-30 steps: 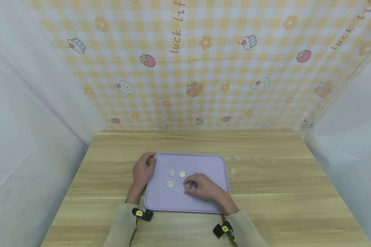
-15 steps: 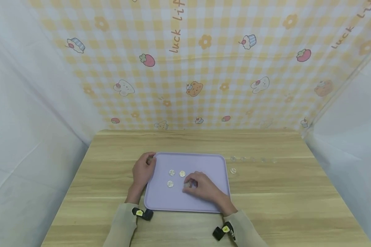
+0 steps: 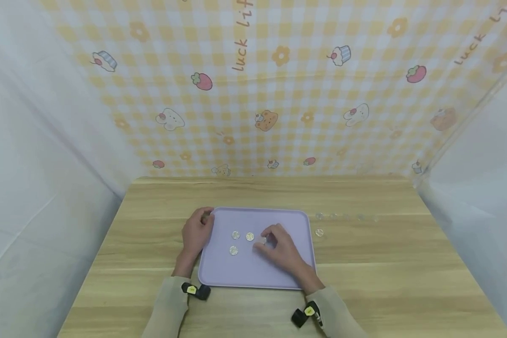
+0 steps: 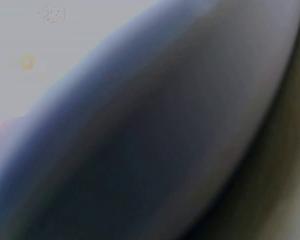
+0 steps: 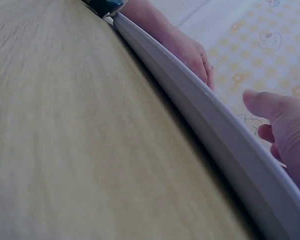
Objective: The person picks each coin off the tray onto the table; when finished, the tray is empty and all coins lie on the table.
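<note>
A lilac tray [image 3: 253,277] lies on the wooden table. My left hand [image 3: 196,234] grips its left rim near the far corner, with fingers curled; part of the grip is hidden. Three small round shiny discs sit on the tray: one at the far left [image 3: 235,235], another beside it [image 3: 249,236] and a third nearer me [image 3: 234,250]. Just right of them, my right hand [image 3: 283,251] has thumb and forefinger curled about another disc [image 3: 263,240], mostly covered. In the right wrist view, the right hand's thumb [image 5: 262,104] shows above the tray's edge [image 5: 200,100].
To the tray's right, several clear discs [image 3: 319,216] form a row on the table [image 3: 363,281], with a single disc [image 3: 319,232] nearer me. A checked cloth [image 3: 253,94] hangs behind the table. The left wrist view is mostly blurred by something close.
My right hand has moved away from me and slightly right over the tray, and the disc at its fingertips with it. The left hand stays at the rim.
</note>
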`<state>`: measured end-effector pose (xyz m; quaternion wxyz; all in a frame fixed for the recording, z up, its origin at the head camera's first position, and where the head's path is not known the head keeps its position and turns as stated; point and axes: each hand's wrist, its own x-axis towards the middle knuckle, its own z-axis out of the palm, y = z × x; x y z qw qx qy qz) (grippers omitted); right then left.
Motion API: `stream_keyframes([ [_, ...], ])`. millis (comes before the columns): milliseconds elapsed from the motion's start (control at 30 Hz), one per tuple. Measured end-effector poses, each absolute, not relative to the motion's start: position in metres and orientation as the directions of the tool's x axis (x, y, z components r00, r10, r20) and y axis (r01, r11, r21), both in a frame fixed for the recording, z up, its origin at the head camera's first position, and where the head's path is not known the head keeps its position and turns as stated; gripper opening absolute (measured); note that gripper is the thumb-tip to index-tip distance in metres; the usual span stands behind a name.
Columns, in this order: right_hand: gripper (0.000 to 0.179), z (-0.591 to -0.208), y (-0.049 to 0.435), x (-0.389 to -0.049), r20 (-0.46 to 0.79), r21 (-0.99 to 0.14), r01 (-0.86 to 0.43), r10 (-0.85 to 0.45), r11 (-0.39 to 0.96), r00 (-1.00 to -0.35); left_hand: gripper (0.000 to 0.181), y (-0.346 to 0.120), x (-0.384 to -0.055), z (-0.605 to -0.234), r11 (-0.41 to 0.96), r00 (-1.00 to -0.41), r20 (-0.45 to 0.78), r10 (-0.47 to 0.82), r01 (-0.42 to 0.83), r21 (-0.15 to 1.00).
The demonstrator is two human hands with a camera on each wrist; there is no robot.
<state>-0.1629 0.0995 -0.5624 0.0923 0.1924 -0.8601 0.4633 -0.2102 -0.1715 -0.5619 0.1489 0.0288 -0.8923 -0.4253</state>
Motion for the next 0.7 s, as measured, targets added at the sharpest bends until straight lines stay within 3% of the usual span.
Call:
stream_keyframes([
  [200,0.03,-0.563,0.103,-0.166,0.43,-0.763,-0.445,-0.145,0.469,-0.891,0.023,-0.172,-0.21,-0.561,0.639,-0.955,0.238,-0.178,0.071,0.766],
  [500,0.028,-0.557,0.117,-0.172,0.441,-0.756,-0.41,-0.065,0.51,-0.895,0.023,-0.171,-0.211,-0.562,0.631,-0.955,0.235,-0.181,0.071,0.772],
  [700,0.03,-0.558,0.146,-0.184,0.559,-0.691,-0.477,-0.016,0.544,-0.829,0.022,-0.171,-0.21,-0.562,0.626,-0.954,0.235,-0.188,0.068,0.777],
])
